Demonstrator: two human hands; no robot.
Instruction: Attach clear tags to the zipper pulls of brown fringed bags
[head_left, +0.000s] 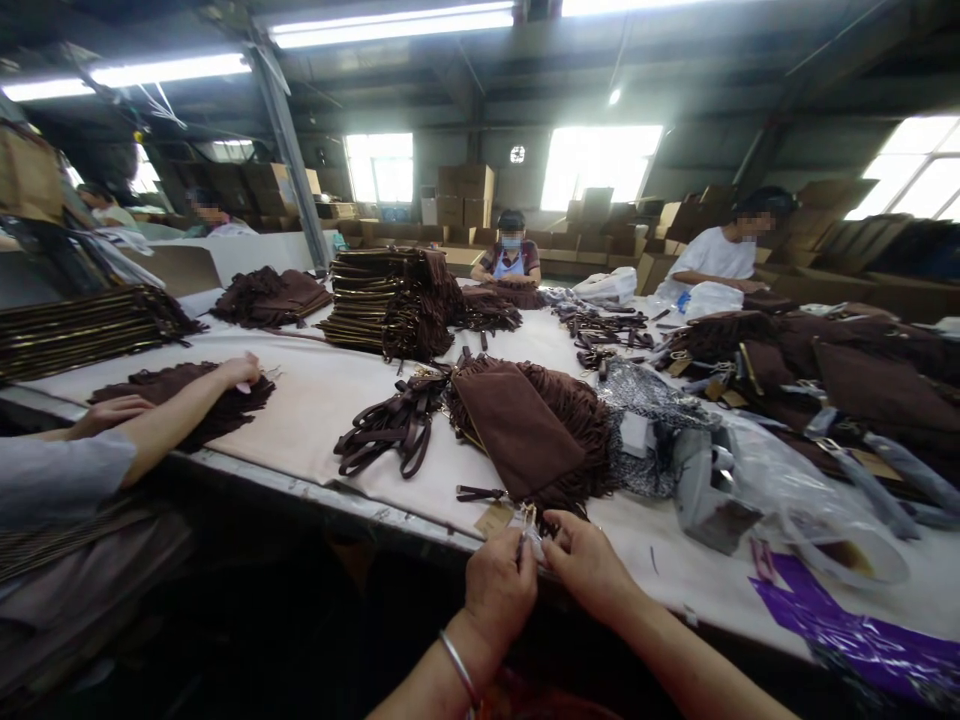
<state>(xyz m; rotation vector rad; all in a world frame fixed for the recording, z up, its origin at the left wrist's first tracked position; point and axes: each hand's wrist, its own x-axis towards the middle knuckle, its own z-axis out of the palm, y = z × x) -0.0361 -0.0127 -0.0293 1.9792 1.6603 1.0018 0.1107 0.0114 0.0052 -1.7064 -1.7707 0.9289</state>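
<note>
My left hand (499,585) and my right hand (589,562) meet at the near edge of the white table (315,400). Both pinch a small metal ring with a clear tag (528,528) between their fingertips. A tan paper label (493,520) lies just to the left of it. Right behind my hands lies a brown suede fringed bag (525,425), with a thin strap end (480,493) sticking out to its left. A silver bangle sits on my left wrist.
A bundle of brown straps (390,430) lies left of the bag. Stacks of brown bags (390,295) stand further back. Clear plastic wrap (787,490) and purple film (847,620) lie right. A co-worker's arm (172,410) rests on fringed fabric at left; other people sit opposite.
</note>
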